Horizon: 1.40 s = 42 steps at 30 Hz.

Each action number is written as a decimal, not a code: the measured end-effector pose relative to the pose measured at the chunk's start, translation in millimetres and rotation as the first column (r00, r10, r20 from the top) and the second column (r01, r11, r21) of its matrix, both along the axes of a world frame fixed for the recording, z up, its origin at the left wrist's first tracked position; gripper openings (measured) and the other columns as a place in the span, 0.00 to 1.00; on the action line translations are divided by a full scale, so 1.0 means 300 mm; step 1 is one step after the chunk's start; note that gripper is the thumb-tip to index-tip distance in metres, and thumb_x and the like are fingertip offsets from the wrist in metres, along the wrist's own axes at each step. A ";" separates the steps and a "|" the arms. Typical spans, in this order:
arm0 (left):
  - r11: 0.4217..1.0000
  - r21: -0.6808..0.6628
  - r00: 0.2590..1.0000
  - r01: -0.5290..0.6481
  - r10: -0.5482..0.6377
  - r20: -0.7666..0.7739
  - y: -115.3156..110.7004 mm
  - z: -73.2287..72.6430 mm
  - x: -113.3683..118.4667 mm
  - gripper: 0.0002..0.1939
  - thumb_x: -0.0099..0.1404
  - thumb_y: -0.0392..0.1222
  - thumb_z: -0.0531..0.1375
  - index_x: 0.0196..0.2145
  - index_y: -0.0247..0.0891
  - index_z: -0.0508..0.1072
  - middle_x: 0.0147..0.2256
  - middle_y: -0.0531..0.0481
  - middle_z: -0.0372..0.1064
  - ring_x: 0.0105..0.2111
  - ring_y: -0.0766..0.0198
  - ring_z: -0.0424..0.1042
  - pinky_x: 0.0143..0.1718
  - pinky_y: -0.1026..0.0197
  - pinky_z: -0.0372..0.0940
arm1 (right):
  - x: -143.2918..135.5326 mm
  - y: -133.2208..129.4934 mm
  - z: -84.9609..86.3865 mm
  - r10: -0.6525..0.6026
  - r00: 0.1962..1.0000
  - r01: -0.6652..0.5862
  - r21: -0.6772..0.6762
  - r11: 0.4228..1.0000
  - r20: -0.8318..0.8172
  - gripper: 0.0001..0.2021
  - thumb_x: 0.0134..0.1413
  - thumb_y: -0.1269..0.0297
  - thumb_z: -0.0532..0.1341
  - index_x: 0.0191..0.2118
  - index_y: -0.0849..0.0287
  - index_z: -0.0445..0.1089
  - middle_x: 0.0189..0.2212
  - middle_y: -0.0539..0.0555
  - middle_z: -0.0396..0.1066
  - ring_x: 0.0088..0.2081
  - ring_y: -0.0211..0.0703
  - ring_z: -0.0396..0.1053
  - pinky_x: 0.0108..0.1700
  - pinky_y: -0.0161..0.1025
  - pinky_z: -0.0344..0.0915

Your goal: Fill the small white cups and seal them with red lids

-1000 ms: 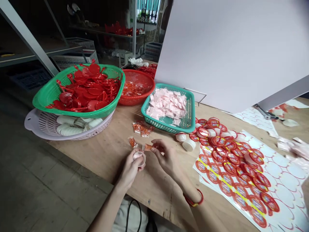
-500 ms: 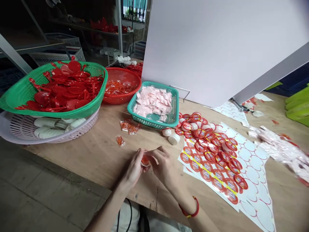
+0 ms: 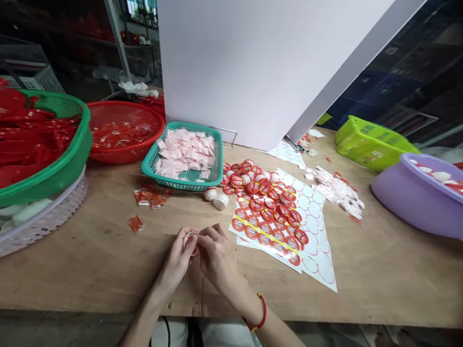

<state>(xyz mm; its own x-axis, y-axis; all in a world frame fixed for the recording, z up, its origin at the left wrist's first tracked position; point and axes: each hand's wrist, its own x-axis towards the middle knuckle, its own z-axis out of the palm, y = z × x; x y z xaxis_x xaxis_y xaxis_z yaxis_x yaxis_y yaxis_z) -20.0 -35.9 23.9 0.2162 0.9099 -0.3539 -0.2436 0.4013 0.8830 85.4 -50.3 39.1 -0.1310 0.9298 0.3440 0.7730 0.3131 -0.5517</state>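
Note:
Near the table's front edge, my left hand [image 3: 178, 258] is wrapped round a small round white cup [image 3: 191, 237], its thumb over the opening. My right hand [image 3: 217, 253] touches the cup's right side with its fingers pinched; anything between them is too hidden to tell. Two white cups [image 3: 220, 202] stand beyond my hands. Orange-red sachets [image 3: 136, 222] lie to the left. A teal basket [image 3: 218, 164] holds pale pink packets [image 3: 186, 149]. Round red lids or labels [image 3: 267, 214] are piled on printed sheets [image 3: 314, 231] to the right.
At the left, a green basket [image 3: 86, 130] of red plastic pieces sits on a pale basket [image 3: 68, 208], beside a red basket [image 3: 144, 113]. White packets [image 3: 338, 190], a lime basket [image 3: 372, 142] and a purple basin [image 3: 408, 197] stand at the right. A white panel [image 3: 231, 72] rises behind.
The view has turned right, bringing the purple basin into sight. My left thumb now lies over the cup, and my right fingers have closed in at its rim.

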 end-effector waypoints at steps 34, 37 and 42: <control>0.938 -0.273 0.761 0.215 0.015 0.649 0.008 -0.007 0.189 0.19 0.57 0.46 0.57 0.46 0.38 0.67 0.40 0.48 0.70 0.38 0.63 0.69 0.42 0.60 0.61 | 0.164 -0.084 -0.111 -0.099 0.947 0.140 0.117 0.983 -0.305 0.12 0.57 0.71 0.52 0.46 0.57 0.63 0.46 0.60 0.66 0.47 0.45 0.66 0.46 0.45 0.65; 0.936 -0.176 0.759 0.304 -0.126 0.639 -0.007 0.015 0.158 0.28 0.57 0.46 0.57 0.55 0.38 0.60 0.46 0.44 0.68 0.43 0.59 0.68 0.47 0.55 0.59 | 0.181 -0.086 -0.110 -0.095 0.932 0.141 0.109 0.984 -0.351 0.15 0.54 0.68 0.57 0.49 0.57 0.61 0.44 0.59 0.67 0.45 0.46 0.66 0.41 0.43 0.67; 0.965 0.003 0.876 0.263 -0.240 0.418 -0.023 0.022 0.132 0.26 0.55 0.46 0.62 0.51 0.40 0.65 0.48 0.43 0.67 0.37 0.59 0.73 0.40 0.59 0.64 | 0.191 -0.096 -0.081 -0.065 0.886 0.094 0.040 0.995 -0.459 0.15 0.54 0.65 0.59 0.49 0.53 0.62 0.44 0.56 0.66 0.45 0.45 0.65 0.41 0.40 0.67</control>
<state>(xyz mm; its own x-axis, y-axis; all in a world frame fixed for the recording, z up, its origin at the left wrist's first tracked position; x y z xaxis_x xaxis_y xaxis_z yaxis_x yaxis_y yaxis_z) 19.5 -42.7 30.6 0.5720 0.7878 -0.2283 -0.4646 0.5406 0.7014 142.6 -79.2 14.9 0.1271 0.9066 0.4023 0.4638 0.3042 -0.8321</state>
